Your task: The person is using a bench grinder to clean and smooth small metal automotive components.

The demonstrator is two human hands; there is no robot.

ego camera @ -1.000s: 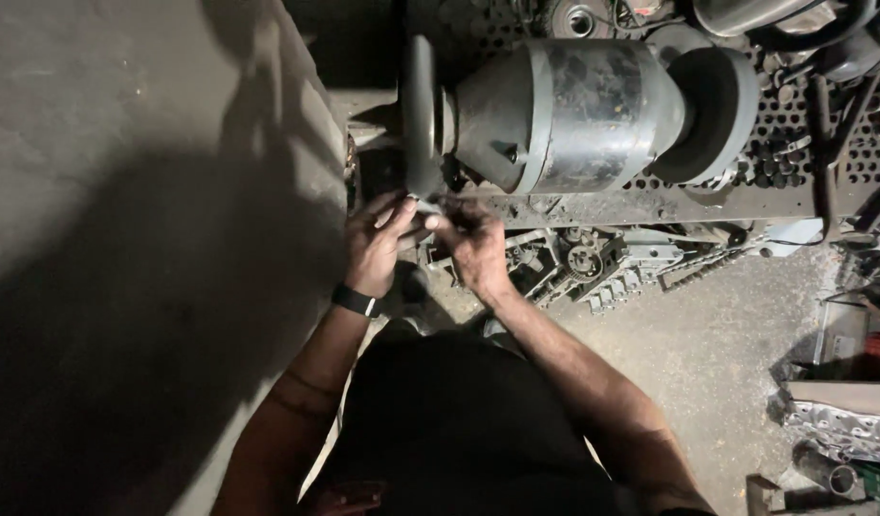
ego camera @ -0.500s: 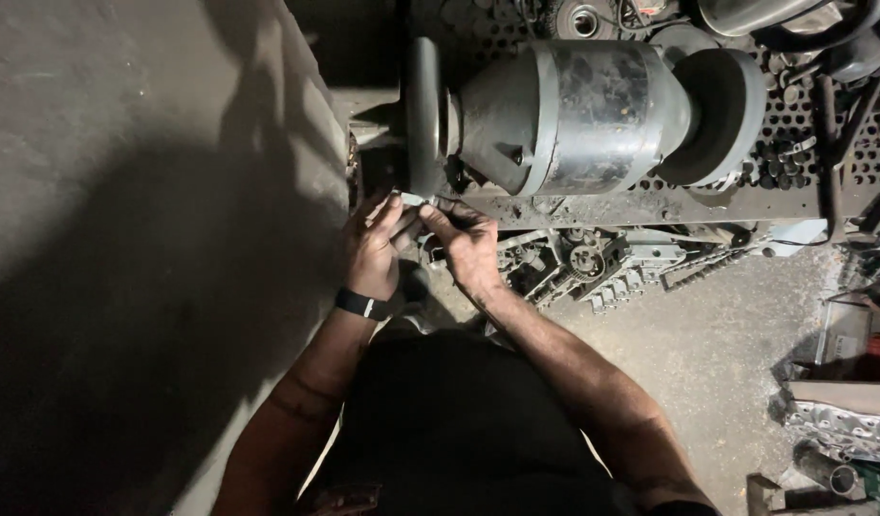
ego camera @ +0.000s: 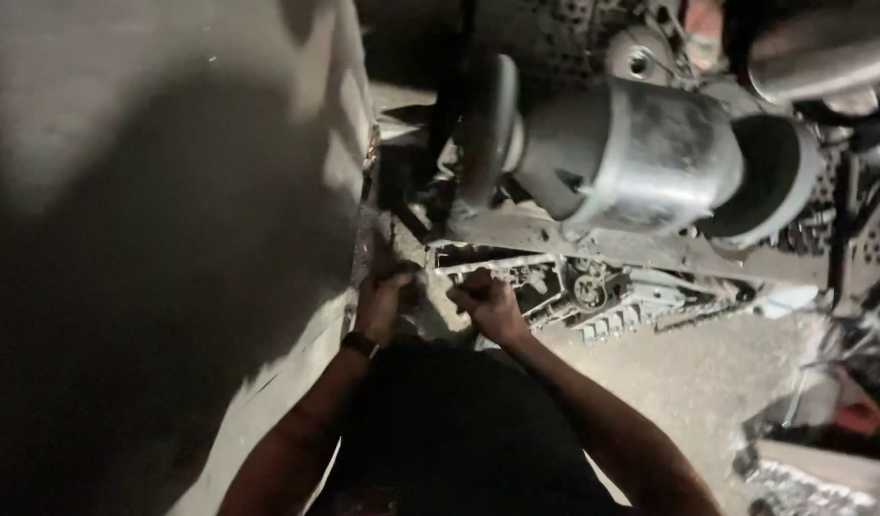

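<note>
A small pale metal workpiece (ego camera: 456, 270), barely visible, is pinched between left hand (ego camera: 384, 304) and right hand (ego camera: 488, 304), fingers curled shut around it, steadied just below the grey bench grinder's dark wheel (ego camera: 488, 129).

Packages: none that I can see around my bench grinder or on the floor.
Labels: none that I can make out on the machine's grey housing; it is dim and grimy.
Signs: none on the wall to my left.
Screens: none that I can tell; the dark band on my wrist shows no face.
</note>
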